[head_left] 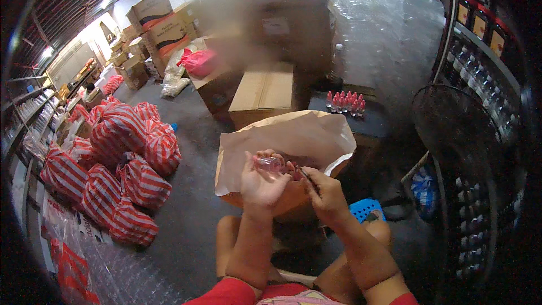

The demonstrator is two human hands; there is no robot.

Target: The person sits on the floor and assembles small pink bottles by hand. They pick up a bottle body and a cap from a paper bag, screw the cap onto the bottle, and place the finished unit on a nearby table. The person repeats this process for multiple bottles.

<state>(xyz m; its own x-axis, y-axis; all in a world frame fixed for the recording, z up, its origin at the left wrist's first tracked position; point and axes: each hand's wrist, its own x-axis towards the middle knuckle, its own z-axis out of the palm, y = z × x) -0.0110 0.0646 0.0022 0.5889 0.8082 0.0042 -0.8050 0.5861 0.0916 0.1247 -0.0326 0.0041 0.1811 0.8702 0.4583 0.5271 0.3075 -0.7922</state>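
Left hand (261,183) raised, grip curled — right hand (326,195) pinching, forearms converging

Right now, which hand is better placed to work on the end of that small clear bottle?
Probably the right hand: its fingers pinch a thin dark tool at the clear bottle end, while the left hand is already occupied gripping the bottle above the brown paper-lined box.

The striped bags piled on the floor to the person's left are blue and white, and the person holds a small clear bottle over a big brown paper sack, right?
Not quite: the striped bags are red and white, as the head view shows. The rest holds: they lie on the floor to the person's left, and the left hand holds a small clear bottle over the brown paper sack.
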